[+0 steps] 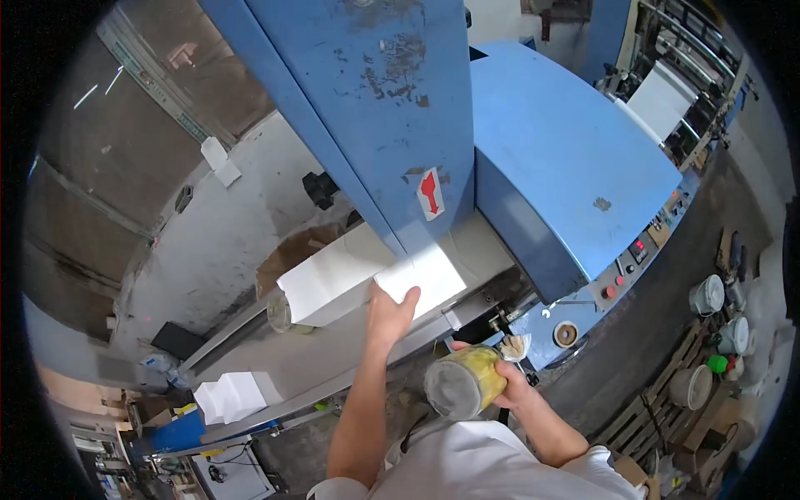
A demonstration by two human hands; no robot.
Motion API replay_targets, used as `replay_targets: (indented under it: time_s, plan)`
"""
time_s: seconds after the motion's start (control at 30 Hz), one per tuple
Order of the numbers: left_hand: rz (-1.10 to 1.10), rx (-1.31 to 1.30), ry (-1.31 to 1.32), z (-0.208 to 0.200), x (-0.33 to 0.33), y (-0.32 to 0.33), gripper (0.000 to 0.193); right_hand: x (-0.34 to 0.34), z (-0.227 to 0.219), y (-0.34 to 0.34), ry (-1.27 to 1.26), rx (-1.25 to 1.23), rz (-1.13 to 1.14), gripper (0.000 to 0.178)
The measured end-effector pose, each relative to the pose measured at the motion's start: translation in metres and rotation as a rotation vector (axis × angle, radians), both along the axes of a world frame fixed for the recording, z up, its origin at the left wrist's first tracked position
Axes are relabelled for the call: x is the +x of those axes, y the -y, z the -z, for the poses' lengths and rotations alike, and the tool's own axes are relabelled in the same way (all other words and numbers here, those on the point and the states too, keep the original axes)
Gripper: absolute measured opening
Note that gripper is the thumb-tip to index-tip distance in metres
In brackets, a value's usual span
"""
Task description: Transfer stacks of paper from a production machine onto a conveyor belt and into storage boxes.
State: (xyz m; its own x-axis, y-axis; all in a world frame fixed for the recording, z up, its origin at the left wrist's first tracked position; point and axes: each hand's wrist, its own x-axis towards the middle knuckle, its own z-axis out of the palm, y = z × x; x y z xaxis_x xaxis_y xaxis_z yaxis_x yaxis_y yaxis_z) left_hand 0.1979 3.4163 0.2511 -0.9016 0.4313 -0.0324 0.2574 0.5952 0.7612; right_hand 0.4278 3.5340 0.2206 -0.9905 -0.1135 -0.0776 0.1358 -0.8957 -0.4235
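My left hand (392, 318) is at a white paper stack (429, 275) below the blue machine column. Its thumb lies on the front of the stack and its fingers go round the left end, partly hidden. To the left, a second row of white paper (333, 279) lies along the metal trough, with a clear round jar (279, 313) against its outer end. In front of my body, my right hand (515, 385) is closed round a wide jar (457, 387) with yellowish sides and a greyish round end facing me. The jar is tilted.
A blue machine housing (575, 150) stands at the right, with a control panel (625, 271) along its edge. A wrench (567, 307) and a tape roll (566, 335) lie on the blue ledge. More white paper (229, 398) sits lower left. Buckets (707, 294) and a pallet (658, 383) line the right side.
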Motion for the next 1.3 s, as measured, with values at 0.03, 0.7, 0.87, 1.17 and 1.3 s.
replay_targets:
  time_s: [0.03,0.7,0.87,1.17,1.3]
  plan:
    - [-0.006,-0.003,-0.003,0.002,-0.001,0.000,0.082,-0.001,-0.002,0.000,0.004,0.002,-0.003,0.087]
    - [-0.053,0.513,0.296,0.052,-0.023,0.116,0.058,-0.034,-0.018,0.056,0.032,0.100,-0.063,0.092]
    - [-0.324,0.602,0.367,0.117,-0.029,0.313,0.053,-0.061,-0.024,0.080,0.080,0.172,-0.066,0.090]
    - [-0.377,1.113,0.503,0.062,-0.003,0.408,0.064,-0.184,-0.072,0.117,-0.253,2.186,0.116,0.089]
    - [-0.392,1.199,0.494,0.063,0.014,0.431,0.068,-0.189,-0.046,0.110,-0.051,2.550,0.040,0.085]
